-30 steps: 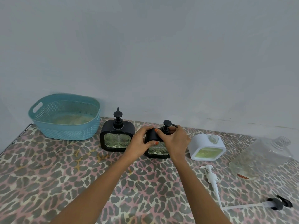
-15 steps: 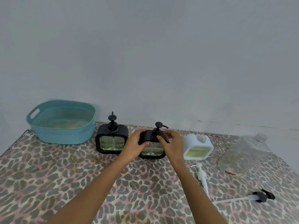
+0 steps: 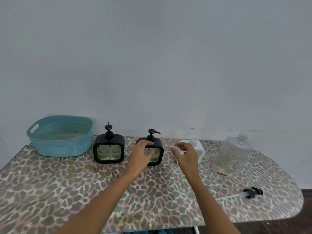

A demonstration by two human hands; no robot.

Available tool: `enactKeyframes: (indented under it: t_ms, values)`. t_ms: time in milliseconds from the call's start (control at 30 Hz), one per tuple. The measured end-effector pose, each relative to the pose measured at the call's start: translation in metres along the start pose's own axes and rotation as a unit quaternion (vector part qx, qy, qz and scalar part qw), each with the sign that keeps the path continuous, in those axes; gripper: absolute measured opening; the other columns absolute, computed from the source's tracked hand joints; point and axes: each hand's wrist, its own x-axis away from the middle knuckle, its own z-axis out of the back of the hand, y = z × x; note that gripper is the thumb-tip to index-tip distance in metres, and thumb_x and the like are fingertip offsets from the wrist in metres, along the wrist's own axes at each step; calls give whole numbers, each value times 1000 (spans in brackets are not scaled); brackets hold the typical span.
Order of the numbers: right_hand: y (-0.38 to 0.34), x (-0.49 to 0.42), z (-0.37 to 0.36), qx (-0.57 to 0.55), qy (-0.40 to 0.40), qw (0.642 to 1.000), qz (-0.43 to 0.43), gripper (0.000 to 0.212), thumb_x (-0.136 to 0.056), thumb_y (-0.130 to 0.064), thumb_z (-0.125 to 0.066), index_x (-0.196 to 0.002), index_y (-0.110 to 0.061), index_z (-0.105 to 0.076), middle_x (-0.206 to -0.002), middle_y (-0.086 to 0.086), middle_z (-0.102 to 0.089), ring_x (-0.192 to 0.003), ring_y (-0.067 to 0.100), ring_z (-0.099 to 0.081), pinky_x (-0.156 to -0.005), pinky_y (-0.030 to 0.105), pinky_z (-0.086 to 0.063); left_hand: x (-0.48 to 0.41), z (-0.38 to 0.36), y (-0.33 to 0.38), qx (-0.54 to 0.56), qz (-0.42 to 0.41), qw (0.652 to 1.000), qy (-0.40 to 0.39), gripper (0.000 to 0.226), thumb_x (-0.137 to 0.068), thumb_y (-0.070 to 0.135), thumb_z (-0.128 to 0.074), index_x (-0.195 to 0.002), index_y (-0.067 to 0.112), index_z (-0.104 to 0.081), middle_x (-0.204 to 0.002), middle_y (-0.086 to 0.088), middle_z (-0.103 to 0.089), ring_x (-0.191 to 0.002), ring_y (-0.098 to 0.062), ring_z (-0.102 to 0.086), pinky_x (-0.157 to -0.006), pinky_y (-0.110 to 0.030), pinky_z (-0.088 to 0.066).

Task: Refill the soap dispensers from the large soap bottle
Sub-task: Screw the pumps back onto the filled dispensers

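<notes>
A loose pump (image 3: 251, 193) lies on the table (image 3: 50, 191). The left hand (image 3: 141, 154) curls around the middle black dispenser (image 3: 159, 144). The right hand (image 3: 185, 154) hovers relaxed and empty before the white dispenser (image 3: 201, 146). The big bottle (image 3: 233, 154) sits uncapped, right.

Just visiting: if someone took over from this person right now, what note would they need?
Left hand holds the middle black dispenser by its top corner; right hand open, empty, near the white dispenser.
Middle and left black dispenser: pumps on, liquid inside.
White dispenser: no pump on. Large soap bottle uncapped, nearly empty; black pump lies on the table.
Left: refit pumps.
</notes>
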Motion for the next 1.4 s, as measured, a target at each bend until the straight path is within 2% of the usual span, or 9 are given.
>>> enactKeyframes:
  t_ms: [133,267,533,600,833,1000,1167,1300,1400]
  values:
    - [14,3,25,7,15,1000,-16,22,-85,-18,-65,-104,-10,-62,-101,-4,-55,-95,9,-50,-82,20,-36,0,-23,19,15,-17,1000,-21,28,-88,17,-59,-114,11,-58,-118,-2,-57,-111,-13,-53,-91,-14,-34]
    - [32,3,45,22,32,999,-30,21,-84,-14,-66,-104,-9,-62,-101,-1,-55,-92,10,-49,-78,18,-35,-9,-51,35,29,-23,997,-65,32,-87,17,-59,-119,10,-54,-122,-4,-55,-116,-16,-51,-95,-19,-37]
    - [75,2,70,60,35,995,-65,26,-82,-14,-68,-104,-2,-62,-102,8,-62,-90,11,-50,-78,19,-36,-38,-92,48,17,-16,994,-104,47,-85,17,-62,-129,10,-45,-133,-8,-47,-124,-19,-43,-94,-18,-29]
    - [87,2,72,64,30,994,-82,26,-82,-14,-68,-104,-2,-61,-103,8,-62,-90,11,-50,-77,18,-35,-45,-97,45,12,-8,994,-112,50,-85,18,-62,-131,11,-43,-135,-7,-45,-125,-19,-42,-93,-16,-28]
    - [117,3,58,83,-32,983,-158,36,-80,-25,-71,-107,-4,-60,-103,8,-61,-89,14,-53,-77,21,-40,-57,-114,39,11,12,991,-134,59,-84,22,-64,-136,11,-37,-141,-9,-39,-130,-23,-37,-104,-30,-30]
    - [122,4,50,107,-50,974,-192,39,-74,-36,-74,-100,-12,-60,-90,1,-58,-81,15,-55,-70,24,-42,-61,-122,35,49,17,990,-131,53,-80,21,-69,-128,12,-48,-132,-8,-48,-121,-22,-45,-100,-30,-36]
    - [124,2,43,127,-71,966,-215,34,-72,-35,-75,-93,-12,-60,-88,2,-60,-77,17,-57,-63,25,-41,-62,-124,31,65,21,989,-129,53,-78,21,-71,-126,13,-50,-131,-7,-50,-120,-21,-46,-104,-36,-39]
    - [117,1,45,133,-94,964,-209,26,-77,-26,-72,-89,-4,-64,-74,0,-57,-57,6,-49,-45,9,-35,-65,-123,32,60,24,989,-131,56,-76,21,-72,-127,11,-50,-131,-8,-51,-120,-22,-47,-103,-35,-39]
    - [107,-4,53,109,-91,968,-207,19,-79,-24,-71,-81,-10,-59,-64,-7,-51,-54,2,-46,-43,6,-36,-66,-121,33,53,24,989,-134,57,-76,20,-73,-128,11,-50,-131,-8,-52,-119,-22,-48,-99,-32,-38]
